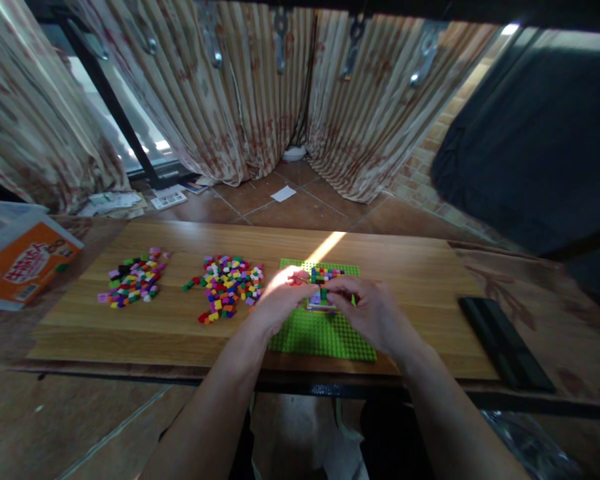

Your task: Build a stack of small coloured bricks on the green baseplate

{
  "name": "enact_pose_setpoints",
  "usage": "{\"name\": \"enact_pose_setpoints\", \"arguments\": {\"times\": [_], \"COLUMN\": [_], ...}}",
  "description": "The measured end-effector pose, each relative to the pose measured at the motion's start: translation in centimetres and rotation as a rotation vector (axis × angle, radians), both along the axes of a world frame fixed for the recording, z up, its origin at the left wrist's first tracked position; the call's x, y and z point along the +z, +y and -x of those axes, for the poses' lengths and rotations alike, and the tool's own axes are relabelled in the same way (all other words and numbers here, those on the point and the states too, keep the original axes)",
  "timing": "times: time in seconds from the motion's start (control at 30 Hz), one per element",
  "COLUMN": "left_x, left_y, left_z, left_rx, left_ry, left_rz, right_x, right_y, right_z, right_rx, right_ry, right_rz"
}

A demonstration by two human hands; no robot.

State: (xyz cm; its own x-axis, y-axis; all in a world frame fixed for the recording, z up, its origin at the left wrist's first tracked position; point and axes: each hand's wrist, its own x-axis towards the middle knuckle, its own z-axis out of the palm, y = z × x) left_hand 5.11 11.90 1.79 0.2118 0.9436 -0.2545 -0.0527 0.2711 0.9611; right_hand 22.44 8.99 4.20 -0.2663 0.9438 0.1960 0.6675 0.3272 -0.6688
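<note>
A green studded baseplate [325, 337] lies on the wooden board, and a small structure of multicoloured toy bricks [323, 303] stands on its upper middle part. My left hand [286, 297] reaches in from the left, thumb and fingers closed at the structure's left side. From the right comes my right hand [367, 307], its thumb and fingertips pinched together at the structure's right side. Whatever either hand pinches is too small and too covered by fingers to make out. Strong sunlight falls across the left hand and the plate's upper left.
One pile of loose bricks [230, 287] lies left of the baseplate, another pile [135, 279] farther left. A clear plastic box with an orange label [30, 263] stands at the far left. A black flat case [505, 343] lies on the right of the wooden board [410, 267].
</note>
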Motion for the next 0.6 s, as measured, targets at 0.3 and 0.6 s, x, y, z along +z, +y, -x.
{"name": "enact_pose_setpoints", "arguments": {"times": [0.3,0.6], "left_x": [0.37,0.09], "left_y": [-0.05,-0.11], "left_z": [-0.14,-0.22], "left_rx": [0.022,0.006], "left_ry": [0.017,0.030], "left_rz": [-0.007,-0.032], "right_x": [-0.48,-0.74], "right_y": [0.17,0.36], "right_z": [0.10,0.25], "right_rx": [-0.029,-0.049], "right_ry": [0.031,0.006], "right_rz": [-0.027,-0.084]}}
